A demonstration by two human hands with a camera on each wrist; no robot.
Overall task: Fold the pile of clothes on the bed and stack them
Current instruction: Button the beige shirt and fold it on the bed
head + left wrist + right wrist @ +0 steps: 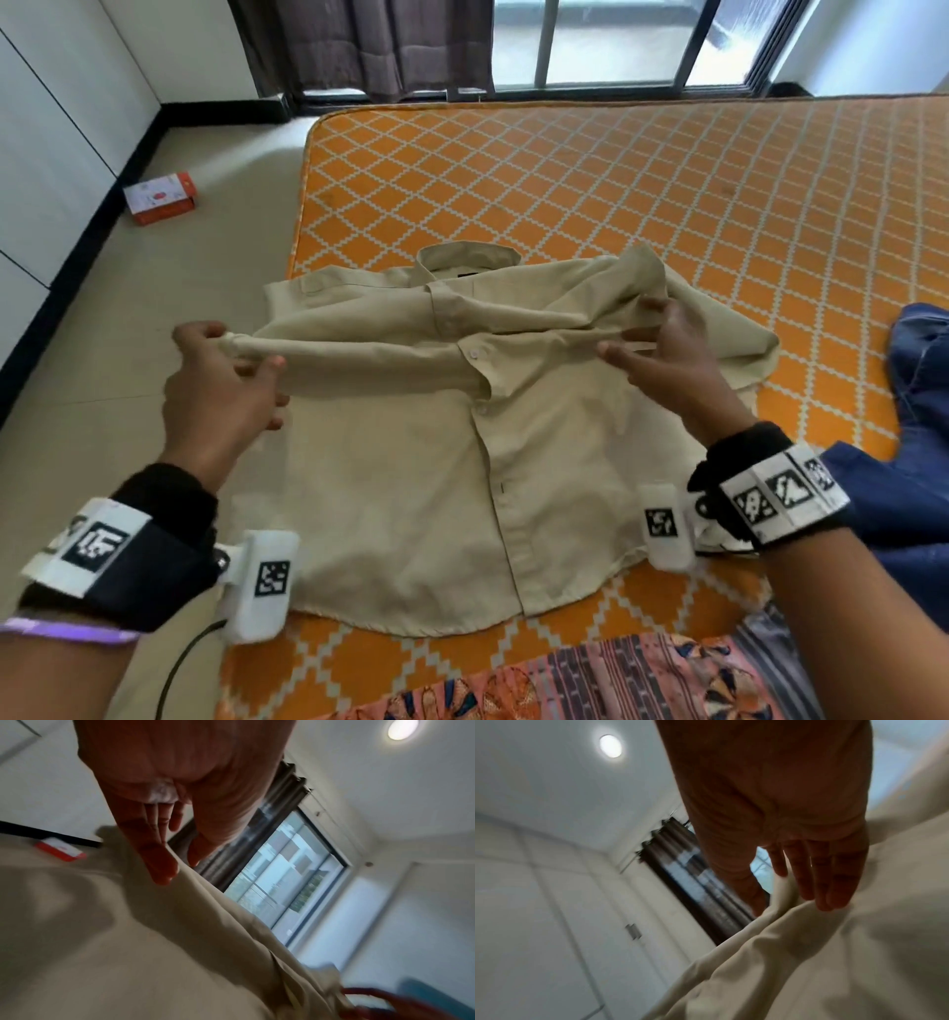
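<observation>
Beige cloth fills the middle of the head view: a shirt [436, 462] is spread flat, buttons up, on the orange bed [667, 180], collar toward the window. One sleeve [369, 354] is stretched across the chest, so its long way runs from left to right in the frame. Its cuff end is pinched by the left hand [226, 370] at the left. The other end, near the shoulder, is pinched by the right hand [662, 349]. The sleeve probably gets laid down next. More clothes [919, 411] are heaped at the right edge.
</observation>
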